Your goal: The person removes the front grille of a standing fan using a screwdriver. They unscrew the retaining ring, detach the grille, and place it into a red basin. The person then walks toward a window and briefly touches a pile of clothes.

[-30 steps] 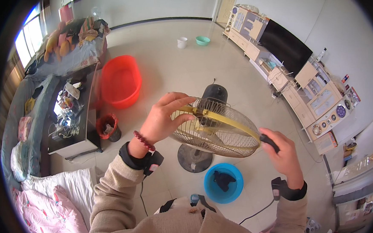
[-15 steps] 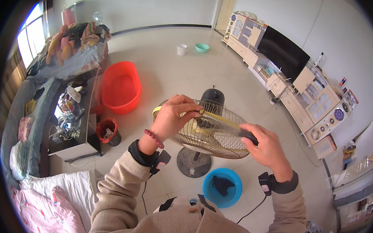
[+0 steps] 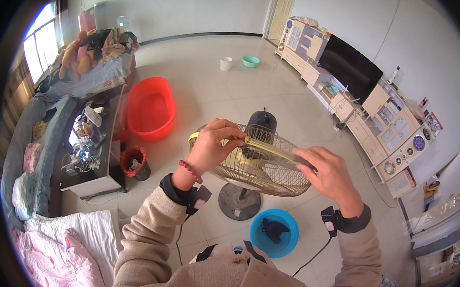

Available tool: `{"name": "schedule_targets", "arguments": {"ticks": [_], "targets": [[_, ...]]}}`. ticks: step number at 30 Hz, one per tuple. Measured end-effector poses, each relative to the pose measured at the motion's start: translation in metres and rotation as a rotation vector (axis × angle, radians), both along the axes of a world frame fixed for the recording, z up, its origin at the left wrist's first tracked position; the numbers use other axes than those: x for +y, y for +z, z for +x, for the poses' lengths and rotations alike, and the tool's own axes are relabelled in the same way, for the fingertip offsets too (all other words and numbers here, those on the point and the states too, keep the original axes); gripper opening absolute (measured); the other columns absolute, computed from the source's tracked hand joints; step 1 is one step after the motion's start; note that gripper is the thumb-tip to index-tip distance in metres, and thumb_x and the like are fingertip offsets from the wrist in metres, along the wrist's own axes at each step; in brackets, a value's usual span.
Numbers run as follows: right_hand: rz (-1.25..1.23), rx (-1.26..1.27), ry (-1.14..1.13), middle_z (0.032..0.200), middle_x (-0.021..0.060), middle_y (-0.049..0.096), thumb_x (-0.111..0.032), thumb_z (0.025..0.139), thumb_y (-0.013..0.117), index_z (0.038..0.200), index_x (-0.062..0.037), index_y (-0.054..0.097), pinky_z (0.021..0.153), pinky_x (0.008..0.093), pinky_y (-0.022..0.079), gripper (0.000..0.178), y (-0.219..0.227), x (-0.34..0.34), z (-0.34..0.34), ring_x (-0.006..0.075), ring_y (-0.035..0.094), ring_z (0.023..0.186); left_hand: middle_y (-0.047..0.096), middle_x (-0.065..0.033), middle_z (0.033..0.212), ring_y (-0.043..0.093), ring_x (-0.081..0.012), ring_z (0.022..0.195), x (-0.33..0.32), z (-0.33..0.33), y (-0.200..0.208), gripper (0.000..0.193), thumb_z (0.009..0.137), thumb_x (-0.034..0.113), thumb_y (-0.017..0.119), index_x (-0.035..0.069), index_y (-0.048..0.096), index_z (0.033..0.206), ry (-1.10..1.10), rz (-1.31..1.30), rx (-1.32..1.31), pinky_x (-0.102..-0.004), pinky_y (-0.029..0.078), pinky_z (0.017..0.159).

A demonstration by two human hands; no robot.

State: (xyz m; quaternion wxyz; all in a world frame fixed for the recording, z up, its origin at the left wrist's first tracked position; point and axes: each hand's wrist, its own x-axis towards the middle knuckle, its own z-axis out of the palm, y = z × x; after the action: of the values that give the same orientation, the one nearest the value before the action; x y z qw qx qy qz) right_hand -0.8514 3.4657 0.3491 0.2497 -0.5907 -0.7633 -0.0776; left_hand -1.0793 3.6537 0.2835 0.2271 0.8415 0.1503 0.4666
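Observation:
A standing fan (image 3: 286,178) is in front of me, its wire grille tipped upward and a yellow band at its rim. My left hand (image 3: 211,145) pinches the yellow band (image 3: 194,136) at the top of the grille, next to a thin metal shaft. This shaft belongs to a screwdriver (image 3: 301,161) whose dark handle my right hand (image 3: 329,175) grips between thumb and fingers. The screwdriver lies almost level along the rim, its tip at my left fingertips. My fingers hide the exact spot where tip and band meet.
Below the grille stand the round fan base (image 3: 239,202) and a blue basin (image 3: 257,239) with dark cloth in it. To the left are a red tub (image 3: 132,106), a trash bin (image 3: 143,172) and a cluttered table (image 3: 62,170). A TV cabinet (image 3: 355,122) lines the right wall.
The fingers of my right hand have shifted and turned on the screwdriver handle, covering more of it. My left hand keeps its pinch at nearly the same spot.

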Motion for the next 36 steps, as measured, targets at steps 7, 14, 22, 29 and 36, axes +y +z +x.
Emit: {"name": "schedule_targets", "arguments": {"ticks": [7,14,22,29,36], "targets": [[0.03,0.125,-0.015,0.099,0.0108,0.064,-0.009,0.08,0.071,0.108,-0.005,0.065,0.076,0.0372,0.054,0.03,-0.003,0.007,0.004,0.0295,0.063,0.089,0.063,-0.006,0.119,0.064,-0.0141,0.093,0.003,-0.011,0.0,0.021,0.078,0.0,0.076,0.003,0.073,0.098,-0.094,-0.282,-0.04,-0.0261,0.053,0.072],[-0.068,0.095,0.018,0.108,0.015,0.062,-0.007,0.081,0.066,0.11,0.0004,0.06,0.084,0.0383,0.051,0.031,-0.003,0.01,0.011,0.0331,0.06,0.099,0.061,-0.0078,0.125,0.065,-0.0124,0.093,0.013,-0.017,-0.01,0.015,0.083,-0.002,0.071,0.0,0.072,0.098,-0.054,-0.321,-0.049,-0.0241,0.053,0.079],[-0.161,0.163,-0.065,0.098,0.0175,0.067,-0.01,0.085,0.067,0.108,-0.0034,0.06,0.076,0.0388,0.052,0.025,0.01,0.004,0.0,0.0341,0.064,0.087,0.069,-0.0074,0.109,0.068,-0.0142,0.076,0.009,-0.014,-0.015,0.01,0.082,-0.003,0.071,-0.002,0.072,0.092,-0.047,-0.285,-0.157,-0.0265,0.054,0.07],[-0.069,0.101,-0.044,0.1,0.0144,0.064,-0.012,0.085,0.068,0.104,-0.0017,0.06,0.074,0.0389,0.051,0.023,0.006,0.007,0.007,0.0321,0.061,0.091,0.069,-0.0061,0.107,0.068,-0.0135,0.074,0.007,-0.015,-0.008,0.009,0.082,-0.001,0.072,-0.002,0.071,0.09,-0.034,-0.292,-0.096,-0.027,0.054,0.069],[0.081,-0.192,-0.056,0.114,0.0071,0.057,-0.017,0.081,0.072,0.105,-0.0073,0.061,0.07,0.0371,0.052,0.028,0.009,0.006,0.009,0.0272,0.06,0.098,0.069,-0.0061,0.106,0.068,-0.0137,0.075,0.004,-0.014,-0.007,0.008,0.082,-0.001,0.071,-0.002,0.071,0.09,-0.035,-0.29,-0.098,-0.0265,0.054,0.07]]}}
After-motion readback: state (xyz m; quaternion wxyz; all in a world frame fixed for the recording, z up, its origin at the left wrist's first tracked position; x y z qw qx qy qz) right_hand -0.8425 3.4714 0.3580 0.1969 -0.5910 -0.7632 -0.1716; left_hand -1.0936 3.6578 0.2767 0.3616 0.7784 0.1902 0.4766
